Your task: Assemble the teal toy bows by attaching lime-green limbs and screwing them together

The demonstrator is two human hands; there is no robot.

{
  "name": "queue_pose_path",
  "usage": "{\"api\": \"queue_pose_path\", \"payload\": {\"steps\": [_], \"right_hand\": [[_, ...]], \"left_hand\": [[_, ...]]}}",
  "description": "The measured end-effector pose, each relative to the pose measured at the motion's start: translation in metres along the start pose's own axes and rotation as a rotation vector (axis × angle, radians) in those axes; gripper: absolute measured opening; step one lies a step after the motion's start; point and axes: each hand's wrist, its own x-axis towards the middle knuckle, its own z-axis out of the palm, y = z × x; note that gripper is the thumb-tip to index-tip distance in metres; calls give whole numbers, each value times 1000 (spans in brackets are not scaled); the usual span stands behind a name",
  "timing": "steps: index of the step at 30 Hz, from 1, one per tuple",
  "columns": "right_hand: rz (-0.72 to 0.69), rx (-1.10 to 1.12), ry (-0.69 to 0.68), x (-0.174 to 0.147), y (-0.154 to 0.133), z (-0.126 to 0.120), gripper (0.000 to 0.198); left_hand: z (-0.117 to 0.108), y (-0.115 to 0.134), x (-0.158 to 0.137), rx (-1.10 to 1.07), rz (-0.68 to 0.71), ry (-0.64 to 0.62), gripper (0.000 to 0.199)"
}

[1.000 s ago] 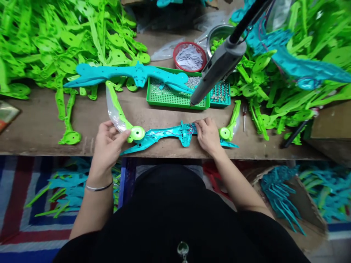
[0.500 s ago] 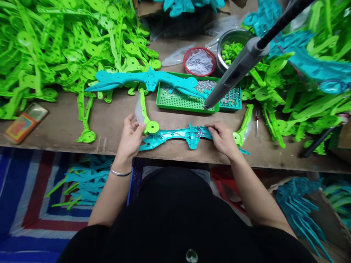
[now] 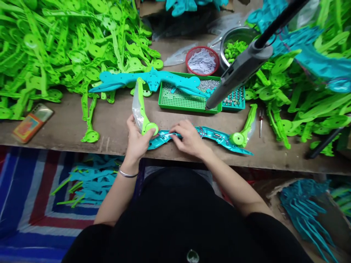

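A long turquoise plastic shell [image 3: 219, 137] lies hollow side up along the table's front edge, with thin wires inside. My left hand [image 3: 138, 142] is closed on a lime-green plastic arm [image 3: 140, 106], its thumb on the round end. A translucent fin sticks out from that arm. This round end sits over the shell's left end. My right hand [image 3: 189, 137] is bent over the shell left of its middle, fingertips on the wired inside, hiding part of it. Another green arm [image 3: 240, 137] rests on the shell's right end.
Green parts [image 3: 76, 47] are heaped at left. Behind the shell lie a turquoise shell [image 3: 128, 78], a green tray [image 3: 189, 106] of screws and a red basket [image 3: 189, 67]. A hanging electric screwdriver [image 3: 238, 73] slants above the tray. At right lies a small screwdriver [image 3: 261, 122]; a phone [image 3: 33, 122] lies at left.
My right hand has moved left along the shell, from its right half to left of its middle. My left hand has shifted slightly, and the green arm stands more upright with its thumb on the round end.
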Motion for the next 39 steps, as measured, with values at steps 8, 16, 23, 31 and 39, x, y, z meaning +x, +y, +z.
{"api": "queue_pose_path", "payload": {"steps": [8,16,23,31,39], "right_hand": [[49,79,-137,16,4,18,16],[91,199,-78,19,4,14,12],[136,385,131,12,3,8,19],[201,63,131,-32,29,-83,19],[496,-214,167,-114,62,-158,20]], "left_hand": [[11,-3,-12,-172,-25,65,73],[8,-5,-10,-223,16,102,64],[12,4,-12,-125,99,59,51],[7,8,5,-93,47,20,55],[7,17,-25,192,234,76,71]]}}
